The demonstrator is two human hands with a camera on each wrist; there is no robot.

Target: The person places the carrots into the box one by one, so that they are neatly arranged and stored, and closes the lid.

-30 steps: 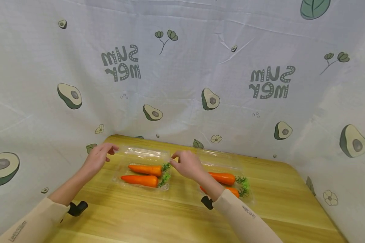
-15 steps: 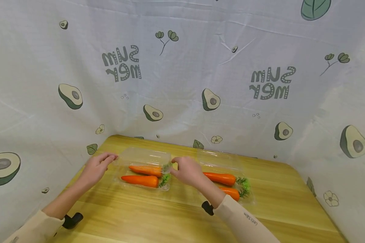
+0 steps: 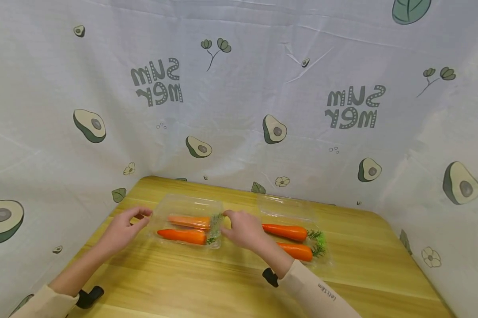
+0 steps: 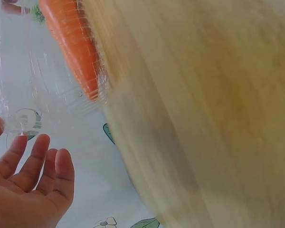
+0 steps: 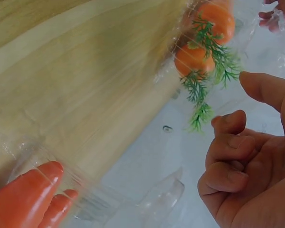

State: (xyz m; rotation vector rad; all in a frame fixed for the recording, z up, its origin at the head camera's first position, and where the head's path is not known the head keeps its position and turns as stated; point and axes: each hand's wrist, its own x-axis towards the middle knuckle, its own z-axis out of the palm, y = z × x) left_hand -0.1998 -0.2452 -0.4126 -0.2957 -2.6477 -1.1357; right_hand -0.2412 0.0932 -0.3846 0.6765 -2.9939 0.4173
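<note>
Near the left of the table, a clear plastic clamshell box (image 3: 215, 245) holds two orange carrots with green tops, a rear carrot (image 3: 189, 221) and a front carrot (image 3: 181, 236). Its hinged lid (image 3: 189, 203) is tilted forward over the rear carrot and the leafy tops. My left hand (image 3: 121, 226) pinches the lid's left corner between thumb and index finger, its other fingers spread in the left wrist view. At the lid's right end, my right hand (image 3: 243, 227) holds the edge with thumb and curled index finger; the exact contact is hard to see through the clear plastic.
To the right stands a second clear box (image 3: 329, 261), its lid (image 3: 284, 206) raised at the back, with a rear carrot (image 3: 284, 232) and front carrot (image 3: 296, 251) inside. My right forearm crosses before it. A printed avocado curtain (image 3: 239, 88) surrounds the wooden table (image 3: 191, 287).
The left box's lid has swung forward and down over the carrots. My left hand has come down to the lid's corner and lowered with it; my right hand has dipped slightly. The right box stays put.
</note>
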